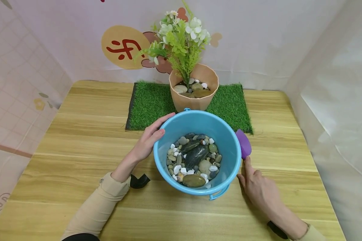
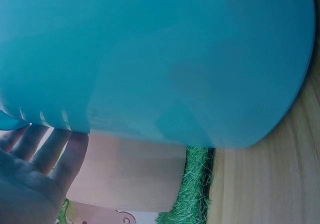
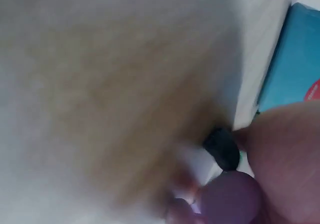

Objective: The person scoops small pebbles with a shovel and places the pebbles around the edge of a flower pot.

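Note:
A light blue bucket (image 1: 196, 117) stands on the wooden table in front of me. Wet stones (image 1: 197, 157), dark, grey, brown and white, cover its bottom. My left hand (image 1: 146, 142) rests on the bucket's left side, its thumb at the rim. In the left wrist view its fingers (image 2: 67, 159) lie straight against the outer wall. To the right of the bucket, my right hand (image 1: 260, 187) holds a small shovel with a purple blade (image 1: 244, 144). The index finger stretches toward the blade; the grip on the handle is mostly hidden. A dark end (image 3: 222, 149) shows beside the thumb.
Behind the bucket, a peach flowerpot (image 1: 188, 102) with white flowers (image 1: 196, 28) and stones stands on a green grass mat (image 1: 152, 100). A black strap end (image 1: 139, 181) hangs by the left sleeve. White cloth (image 1: 259, 43) hangs behind the table and at its sides.

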Available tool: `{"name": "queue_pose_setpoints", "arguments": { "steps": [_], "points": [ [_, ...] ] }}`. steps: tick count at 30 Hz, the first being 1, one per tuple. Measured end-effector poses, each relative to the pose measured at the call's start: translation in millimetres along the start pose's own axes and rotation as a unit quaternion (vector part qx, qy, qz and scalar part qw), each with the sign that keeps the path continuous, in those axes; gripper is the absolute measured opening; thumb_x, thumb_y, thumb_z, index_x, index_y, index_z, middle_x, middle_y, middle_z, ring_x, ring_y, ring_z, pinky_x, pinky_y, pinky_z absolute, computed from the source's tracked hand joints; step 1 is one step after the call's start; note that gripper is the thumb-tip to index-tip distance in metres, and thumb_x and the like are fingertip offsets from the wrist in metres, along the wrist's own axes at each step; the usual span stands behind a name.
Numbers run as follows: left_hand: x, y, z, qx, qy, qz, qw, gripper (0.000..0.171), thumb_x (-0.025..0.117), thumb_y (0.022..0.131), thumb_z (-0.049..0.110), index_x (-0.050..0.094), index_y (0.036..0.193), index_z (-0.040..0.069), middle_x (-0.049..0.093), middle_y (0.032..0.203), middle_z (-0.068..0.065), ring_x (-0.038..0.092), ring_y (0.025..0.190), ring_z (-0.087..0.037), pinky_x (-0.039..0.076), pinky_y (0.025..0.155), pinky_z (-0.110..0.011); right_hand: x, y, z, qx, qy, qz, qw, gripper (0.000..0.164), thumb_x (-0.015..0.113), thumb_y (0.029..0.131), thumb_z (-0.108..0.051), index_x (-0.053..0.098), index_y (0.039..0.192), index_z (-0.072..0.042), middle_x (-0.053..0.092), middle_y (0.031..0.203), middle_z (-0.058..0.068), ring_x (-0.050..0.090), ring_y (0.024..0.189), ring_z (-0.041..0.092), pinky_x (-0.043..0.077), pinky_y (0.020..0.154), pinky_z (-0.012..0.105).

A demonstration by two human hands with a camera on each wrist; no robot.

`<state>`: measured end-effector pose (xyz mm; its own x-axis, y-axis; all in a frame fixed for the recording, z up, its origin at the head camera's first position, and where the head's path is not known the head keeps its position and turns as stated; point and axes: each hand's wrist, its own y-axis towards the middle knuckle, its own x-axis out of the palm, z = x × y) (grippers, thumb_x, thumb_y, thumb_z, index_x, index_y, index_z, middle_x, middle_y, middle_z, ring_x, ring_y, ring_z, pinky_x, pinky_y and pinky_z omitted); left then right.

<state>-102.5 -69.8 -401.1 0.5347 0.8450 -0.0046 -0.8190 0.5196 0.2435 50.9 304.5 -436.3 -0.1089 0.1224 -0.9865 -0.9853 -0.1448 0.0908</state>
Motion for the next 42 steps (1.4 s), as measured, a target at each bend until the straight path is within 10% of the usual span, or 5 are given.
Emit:
{"name": "queue_pose_setpoints", "arguments": {
  "steps": [7, 26, 34, 42],
  "points": [
    [0.4, 0.0, 0.1, -0.001, -0.002, 0.000, 1.0000, 0.062, 0.038, 0.104, 0.019, 0.033, 0.164, 0.001, 0.047, 0.158, -0.030, 0.058, 0.136, -0.040, 0.062, 0.102, -0.049, -6.9, -5.1, -6.8, 0.025, 0.030, -0.079, 0.996, 0.094, 0.070, 0.096, -0.048, 0.024, 0.166, -0.004, 0.062, 0.082, 0.022, 0.051, 0.045, 0.024, 0.040, 0.037, 0.034],
    [0.6, 0.0, -0.3, 0.000, -0.004, 0.004, 1.0000, 0.063, 0.038, 0.103, 0.018, 0.032, 0.163, -0.001, 0.047, 0.157, -0.032, 0.055, 0.136, -0.053, 0.062, 0.101, -0.054, -12.5, -5.4, -12.3, 0.020, 0.059, -0.081, 0.995, 0.072, 0.071, 0.097, -0.035, 0.030, 0.151, -0.011, 0.057, 0.079, 0.016, 0.048, 0.046, 0.022, 0.037, 0.038, 0.031],
    [0.1, 0.5, -1.8, 0.002, -0.002, 0.005, 1.0000, 0.063, 0.038, 0.103, 0.018, 0.032, 0.163, -0.001, 0.046, 0.156, -0.033, 0.055, 0.136, -0.053, 0.061, 0.102, -0.054, -13.1, -5.2, -14.5, 0.025, 0.051, -0.095, 0.994, 0.092, 0.070, 0.098, -0.039, 0.015, 0.166, -0.012, 0.059, 0.081, 0.018, 0.049, 0.047, 0.022, 0.039, 0.039, 0.031],
    [1.3, 0.1, 1.2, 0.002, -0.005, 0.004, 1.0000, 0.063, 0.039, 0.103, 0.018, 0.032, 0.163, -0.001, 0.046, 0.157, -0.032, 0.055, 0.137, -0.052, 0.060, 0.102, -0.056, -10.1, -7.2, -17.2, -0.012, 0.023, -0.037, 0.999, 0.070, 0.070, 0.097, -0.025, 0.032, 0.151, -0.004, 0.055, 0.072, 0.013, 0.043, 0.042, 0.016, 0.037, 0.034, 0.025]
  ]
}}
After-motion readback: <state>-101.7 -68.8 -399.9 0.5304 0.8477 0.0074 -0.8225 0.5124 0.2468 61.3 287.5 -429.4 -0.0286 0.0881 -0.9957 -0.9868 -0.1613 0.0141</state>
